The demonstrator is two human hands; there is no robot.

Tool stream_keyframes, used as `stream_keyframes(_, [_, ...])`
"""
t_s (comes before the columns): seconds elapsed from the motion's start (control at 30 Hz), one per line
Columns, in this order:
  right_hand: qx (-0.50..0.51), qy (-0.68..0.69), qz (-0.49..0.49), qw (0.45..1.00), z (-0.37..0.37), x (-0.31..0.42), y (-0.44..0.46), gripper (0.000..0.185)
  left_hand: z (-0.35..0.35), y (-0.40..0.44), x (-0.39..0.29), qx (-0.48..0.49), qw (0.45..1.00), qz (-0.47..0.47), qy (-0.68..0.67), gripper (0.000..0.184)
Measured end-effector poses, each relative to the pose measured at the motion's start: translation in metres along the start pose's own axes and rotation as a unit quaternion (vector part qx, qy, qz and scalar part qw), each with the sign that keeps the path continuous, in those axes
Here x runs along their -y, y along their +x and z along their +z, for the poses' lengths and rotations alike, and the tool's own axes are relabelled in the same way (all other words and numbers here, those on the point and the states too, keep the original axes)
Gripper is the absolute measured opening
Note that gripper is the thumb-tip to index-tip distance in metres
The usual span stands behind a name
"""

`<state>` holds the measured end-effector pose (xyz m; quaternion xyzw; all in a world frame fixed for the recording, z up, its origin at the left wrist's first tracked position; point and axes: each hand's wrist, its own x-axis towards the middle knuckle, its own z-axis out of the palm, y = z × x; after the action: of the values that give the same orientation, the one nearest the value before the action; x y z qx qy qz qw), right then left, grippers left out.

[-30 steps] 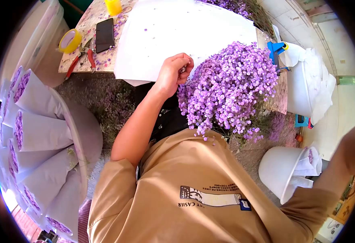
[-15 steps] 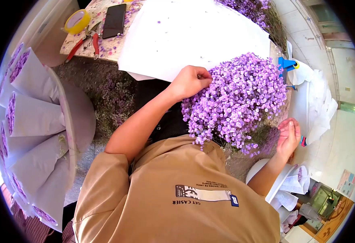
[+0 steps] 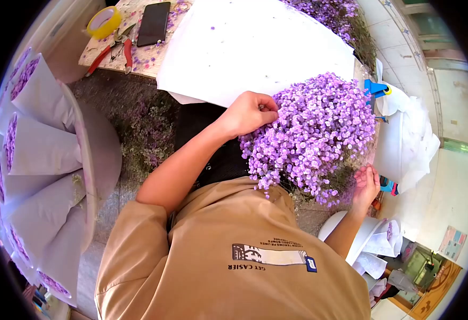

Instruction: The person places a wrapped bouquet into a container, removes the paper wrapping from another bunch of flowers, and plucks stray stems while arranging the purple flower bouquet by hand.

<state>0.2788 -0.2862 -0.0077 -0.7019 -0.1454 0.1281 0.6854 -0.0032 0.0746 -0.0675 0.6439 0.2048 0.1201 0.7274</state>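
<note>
A big rounded bunch of purple baby's breath (image 3: 311, 136) is in front of my chest, at the table's near edge. My left hand (image 3: 251, 113) is closed in a pinch at the bunch's upper left side, on the outer sprigs. Exactly what lies between its fingertips is hidden. My right hand (image 3: 366, 185) is off the bunch's lower right side, palm turned up. Its fingers are loosely bent, and I see nothing in them. Sheets of white wrapping paper (image 3: 255, 53) lie flat just beyond the bunch. The stems beneath the flower heads are mostly hidden.
On the table's left are a yellow tape roll (image 3: 105, 22), red-handled pruning shears (image 3: 114, 49) and a phone (image 3: 154, 24). Paper-wrapped bouquets (image 3: 42, 144) fill a tub at left. A blue tape dispenser (image 3: 375, 88) sits at right. More purple flowers (image 3: 332, 16) lie behind.
My right hand has shifted left and slightly down, with its fingers drawn closer together. My left hand stays at the bunch's edge. The whole view has moved slightly.
</note>
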Motion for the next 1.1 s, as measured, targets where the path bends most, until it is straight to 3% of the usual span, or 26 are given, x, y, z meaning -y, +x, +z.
stream_keyframes(0.1, [-0.01,-0.007,-0.002,1.0,0.006,0.002,-0.003,0.017,0.003,-0.001,-0.005,-0.1,0.985,0.045,-0.134,0.012])
stream_keyframes(0.17, [-0.024,-0.005,-0.005,1.0,0.011,0.001,-0.005,0.018,-0.011,-0.002,-0.012,-0.06,0.947,-0.055,-0.31,0.009])
stream_keyframes(0.27, [-0.002,-0.016,-0.015,1.0,0.019,-0.001,-0.005,0.019,-0.01,-0.001,-0.034,-0.04,0.947,-0.04,-0.317,0.015])
stream_keyframes(0.33, [0.002,-0.018,-0.011,1.0,0.024,-0.001,-0.007,0.018,-0.003,0.007,-0.044,-0.039,0.988,-0.021,-0.148,0.018])
stream_keyframes(0.37, [0.013,-0.023,-0.008,1.0,0.027,-0.001,-0.008,0.018,0.001,0.011,-0.045,-0.034,0.989,-0.023,-0.142,0.018])
stream_keyframes(0.43, [0.005,-0.021,-0.01,1.0,0.033,0.0,-0.012,0.018,0.007,0.019,-0.05,-0.052,0.989,0.108,0.092,0.023])
stream_keyframes(0.47, [0.003,-0.024,-0.012,1.0,0.034,0.0,-0.013,0.018,0.006,0.021,-0.054,-0.037,0.99,0.062,0.12,0.023])
stream_keyframes(0.6, [0.002,-0.041,-0.013,0.999,0.033,-0.006,-0.015,0.017,0.006,0.025,-0.052,-0.049,0.964,0.08,0.249,0.024])
stream_keyframes(0.83, [0.009,-0.061,-0.015,0.998,0.034,-0.019,-0.015,0.015,0.014,0.03,-0.048,-0.051,0.956,0.088,0.276,0.019])
stream_keyframes(1.03, [0.012,-0.067,-0.004,0.998,0.03,-0.025,-0.015,0.019,0.01,0.027,-0.038,-0.028,0.981,0.096,0.164,0.009])
stream_keyframes(1.1, [0.008,-0.071,-0.003,0.997,0.028,-0.025,-0.014,0.019,0.005,0.026,-0.044,-0.024,0.985,-0.036,-0.165,0.006])
